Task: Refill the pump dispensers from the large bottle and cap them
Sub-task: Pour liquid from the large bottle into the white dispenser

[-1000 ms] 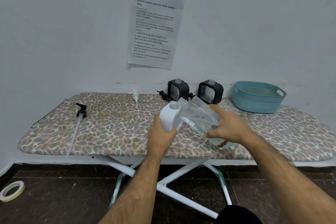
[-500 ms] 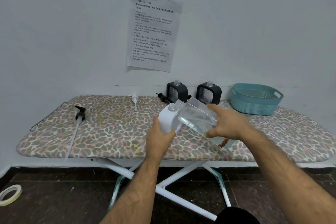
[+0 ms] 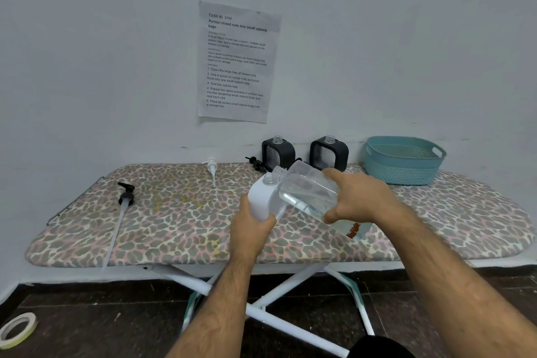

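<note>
The white dispenser (image 3: 263, 200) is held above the middle of the ironing board (image 3: 180, 227), tilted, with its open neck turned up toward the mouth of the large clear bottle (image 3: 308, 192), which is tipped over it from the right. The 2 necks are close together, though whether liquid is passing cannot be told. The pour would be done best if the bottle's mouth were kept directly over the small neck and the tilt raised slowly, since the opening is narrow and spillage onto the cover is likely. The left hand (image 3: 251, 229) is wrapped round the dispenser's lower body, fingers curled tight on it. The right hand (image 3: 359, 203) is clamped on the bottle, thumb and fingers spread round its sides. Behind, 2 black dispensers (image 3: 278, 152) stand uncapped by the wall, with a white pump (image 3: 212, 168) and a black pump (image 3: 125, 196) lying on the board.
</note>
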A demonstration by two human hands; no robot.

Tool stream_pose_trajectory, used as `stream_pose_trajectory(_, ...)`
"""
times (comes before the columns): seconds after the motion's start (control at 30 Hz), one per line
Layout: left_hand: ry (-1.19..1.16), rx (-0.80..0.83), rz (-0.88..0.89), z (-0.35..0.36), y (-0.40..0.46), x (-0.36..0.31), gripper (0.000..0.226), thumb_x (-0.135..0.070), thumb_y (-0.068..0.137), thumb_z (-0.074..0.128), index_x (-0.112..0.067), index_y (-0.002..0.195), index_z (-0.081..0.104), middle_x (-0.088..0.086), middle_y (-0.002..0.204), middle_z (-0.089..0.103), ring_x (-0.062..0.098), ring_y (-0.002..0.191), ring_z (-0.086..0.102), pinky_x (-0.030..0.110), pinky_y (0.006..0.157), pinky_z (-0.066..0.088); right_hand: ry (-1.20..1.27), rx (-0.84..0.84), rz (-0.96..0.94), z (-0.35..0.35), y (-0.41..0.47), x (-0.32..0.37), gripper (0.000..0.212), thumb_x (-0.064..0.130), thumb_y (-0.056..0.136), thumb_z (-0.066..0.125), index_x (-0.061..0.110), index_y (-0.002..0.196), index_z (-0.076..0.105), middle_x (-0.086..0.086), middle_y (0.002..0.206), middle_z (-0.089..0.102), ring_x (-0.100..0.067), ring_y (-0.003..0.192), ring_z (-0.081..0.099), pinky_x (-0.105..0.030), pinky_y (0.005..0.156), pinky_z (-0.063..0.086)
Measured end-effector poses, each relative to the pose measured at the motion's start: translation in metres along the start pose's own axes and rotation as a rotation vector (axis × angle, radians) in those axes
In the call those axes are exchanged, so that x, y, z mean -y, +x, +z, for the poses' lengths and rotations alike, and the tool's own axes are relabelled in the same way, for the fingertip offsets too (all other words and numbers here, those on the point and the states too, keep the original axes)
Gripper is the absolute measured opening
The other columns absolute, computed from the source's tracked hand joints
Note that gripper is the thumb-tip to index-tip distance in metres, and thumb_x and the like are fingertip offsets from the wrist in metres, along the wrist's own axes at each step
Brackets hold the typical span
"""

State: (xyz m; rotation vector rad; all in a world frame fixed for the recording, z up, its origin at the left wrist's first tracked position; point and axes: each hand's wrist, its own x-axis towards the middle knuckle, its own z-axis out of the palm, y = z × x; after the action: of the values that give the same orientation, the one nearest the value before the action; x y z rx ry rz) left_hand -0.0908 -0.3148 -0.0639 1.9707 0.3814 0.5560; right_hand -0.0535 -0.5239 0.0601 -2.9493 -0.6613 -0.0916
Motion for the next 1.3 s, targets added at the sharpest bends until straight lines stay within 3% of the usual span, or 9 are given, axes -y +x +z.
stream_pose_trajectory(0.4, -0.007, 0.004, 0.008, 0.001, 0.002, 0.001, 0.066, -0.032, 0.076, 0.074, -0.029, 0.134, 0.041, -0.006, 0.107, 0.061, 0.020, 0.089, 0.067, 0.044, 0.066, 0.062, -0.063, 0.002, -0.009, -0.008, 0.002, 0.000, 0.095, 0.057, 0.068, 0.079, 0.034, 0.146, 0.029, 0.005, 0.115, 0.065, -0.021, 0.105, 0.060, -0.031, 0.069, 0.040)
stream_pose_trajectory(0.7, -0.060, 0.039, -0.011, -0.002, 0.003, 0.002, 0.077, -0.040, 0.067, 0.070, -0.034, 0.138, 0.040, -0.004, 0.115, 0.061, 0.023, 0.096, 0.066, 0.047, 0.070, 0.062, -0.073, 0.020, -0.010, -0.014, 0.003, 0.005, 0.091, 0.057, 0.065, 0.079, 0.033, 0.141, 0.035, 0.007, 0.110, 0.064, -0.019, 0.096, 0.057, -0.031, 0.065, 0.038)
stream_pose_trajectory(0.8, -0.062, 0.047, -0.010, -0.002, 0.004, 0.002, 0.078, -0.042, 0.065, 0.068, -0.034, 0.137, 0.041, -0.004, 0.116, 0.060, 0.022, 0.098, 0.066, 0.047, 0.073, 0.062, -0.081, 0.025, -0.010, -0.018, 0.003, 0.007, 0.088, 0.057, 0.065, 0.079, 0.032, 0.138, 0.037, 0.009, 0.099, 0.059, -0.018, 0.090, 0.052, -0.031, 0.064, 0.038)
stream_pose_trajectory(1.0, -0.090, 0.043, -0.007, -0.001, 0.008, 0.005, 0.069, -0.024, 0.077, 0.075, -0.029, 0.138, 0.042, -0.003, 0.118, 0.060, 0.021, 0.101, 0.064, 0.043, 0.078, 0.060, -0.080, 0.050, -0.018, -0.021, 0.004, 0.008, 0.087, 0.057, 0.064, 0.080, 0.031, 0.137, 0.038, 0.007, 0.106, 0.062, -0.019, 0.095, 0.056, -0.032, 0.065, 0.040)
stream_pose_trajectory(1.1, -0.103, 0.036, -0.012, 0.000, 0.009, 0.006, 0.067, -0.020, 0.078, 0.075, -0.027, 0.138, 0.044, -0.002, 0.116, 0.061, 0.019, 0.099, 0.064, 0.034, 0.072, 0.059, -0.092, 0.048, -0.015, -0.023, 0.004, 0.009, 0.086, 0.057, 0.064, 0.080, 0.030, 0.136, 0.039, 0.007, 0.104, 0.060, -0.019, 0.091, 0.053, -0.031, 0.066, 0.040)
stream_pose_trajectory(1.3, -0.115, 0.039, -0.014, 0.000, 0.010, 0.007, 0.069, -0.019, 0.079, 0.075, -0.028, 0.139, 0.043, -0.002, 0.116, 0.061, 0.020, 0.099, 0.065, 0.037, 0.071, 0.062, -0.096, 0.065, -0.008, -0.026, 0.004, 0.011, 0.084, 0.057, 0.064, 0.080, 0.029, 0.133, 0.041, 0.010, 0.093, 0.052, -0.018, 0.087, 0.050, -0.031, 0.067, 0.040)
